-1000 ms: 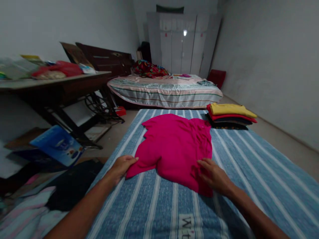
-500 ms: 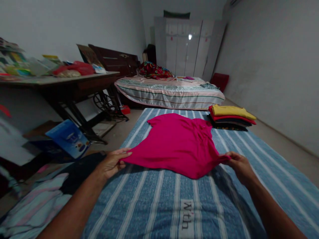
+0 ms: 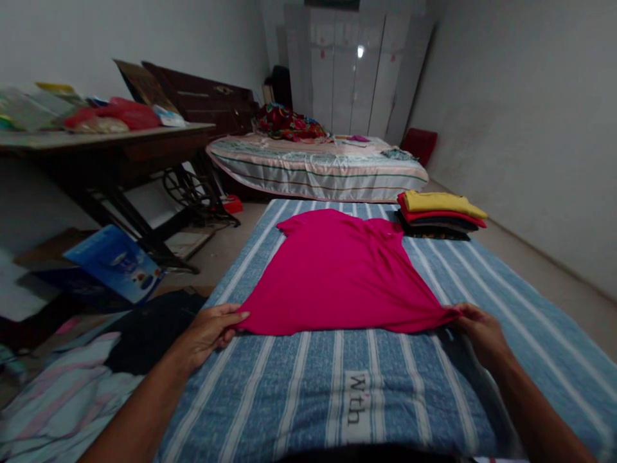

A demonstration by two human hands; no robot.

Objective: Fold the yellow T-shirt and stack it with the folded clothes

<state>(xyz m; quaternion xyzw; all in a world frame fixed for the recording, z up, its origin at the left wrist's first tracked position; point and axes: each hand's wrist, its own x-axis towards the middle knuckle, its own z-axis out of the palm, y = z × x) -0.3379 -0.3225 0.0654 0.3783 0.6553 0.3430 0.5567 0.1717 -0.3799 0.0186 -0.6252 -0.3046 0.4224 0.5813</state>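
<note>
A bright pink T-shirt (image 3: pixel 337 276) lies spread on the blue striped bed sheet (image 3: pixel 299 399), its sleeves toward the far end and its hem toward me. My left hand (image 3: pixel 212 331) pinches the hem's left corner between thumb and fingers. At the opposite corner, my right hand (image 3: pixel 479 331) is closed on the hem. The hem is stretched nearly straight between both hands. Some soft creases run across the shirt's right side.
A stack of folded clothes (image 3: pixel 441 215), yellow on top, sits at the bed's far right. Loose clothes (image 3: pixel 77 386) are heaped at the left. Beyond are a second bed (image 3: pixel 318 173), a sewing-machine table (image 3: pixel 144 138) and a blue box (image 3: pixel 116 263).
The hem has been pulled wider and straighter, with my right hand moved outward to the right. Wrinkles on the shirt's right side have flattened. The camera view has tilted slightly downward.
</note>
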